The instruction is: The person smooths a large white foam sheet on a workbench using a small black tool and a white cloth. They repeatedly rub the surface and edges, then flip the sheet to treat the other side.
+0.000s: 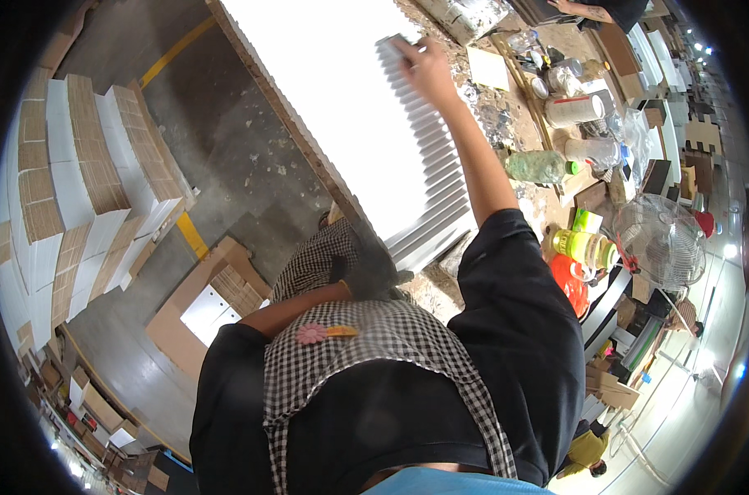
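My right arm reaches out over a stack of white panels (pixel 333 74), whose staggered edges form a row of ridges along the right side. At the far end of those ridges, my right hand (pixel 426 70) is closed on a small grey block (pixel 388 41), which rests against the panel edges. A ring shows on one finger. My left forearm (pixel 300 309) crosses low in front of the checkered apron (pixel 374 330), with a band at the wrist. Past the wrist, beside the near corner of the stack, a dark grey blur hides the left hand's fingers.
Right of the panels, the cluttered workbench (pixel 506 124) holds a green bottle (pixel 539 167), a white can (pixel 574 110) and a yellow-labelled jar (pixel 585 246). A wire fan (pixel 661 239) stands beyond. Stacked boards (pixel 77 181) fill the left. Another person's hand (pixel 566 7) shows at the top right.
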Available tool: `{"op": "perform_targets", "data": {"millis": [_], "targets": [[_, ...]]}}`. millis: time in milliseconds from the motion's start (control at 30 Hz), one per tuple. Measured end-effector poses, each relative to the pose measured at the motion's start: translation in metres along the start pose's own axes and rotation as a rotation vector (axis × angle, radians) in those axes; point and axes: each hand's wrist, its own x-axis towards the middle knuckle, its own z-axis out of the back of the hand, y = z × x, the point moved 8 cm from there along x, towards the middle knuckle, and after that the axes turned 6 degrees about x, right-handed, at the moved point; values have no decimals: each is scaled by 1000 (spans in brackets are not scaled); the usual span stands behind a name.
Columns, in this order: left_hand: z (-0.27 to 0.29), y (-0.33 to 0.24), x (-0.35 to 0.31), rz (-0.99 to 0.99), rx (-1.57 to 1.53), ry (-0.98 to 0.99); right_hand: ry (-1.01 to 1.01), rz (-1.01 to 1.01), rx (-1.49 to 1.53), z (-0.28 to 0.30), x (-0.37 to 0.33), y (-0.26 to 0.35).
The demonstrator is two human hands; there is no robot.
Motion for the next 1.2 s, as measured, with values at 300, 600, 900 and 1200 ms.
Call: {"op": "perform_targets", "data": {"millis": [300,600,900,1200], "targets": [[20,1,14,114,-238,53,-129,180,190,-15,16,2],[65,-31,32,-13,379,172,-69,-381,-111,10,24,-127],[-1,11,4,52,-25,97,-70,-124,11,-59,-2,133],[25,5,7,47,26,64,-26,-93,351,-20,-12,205]]}}
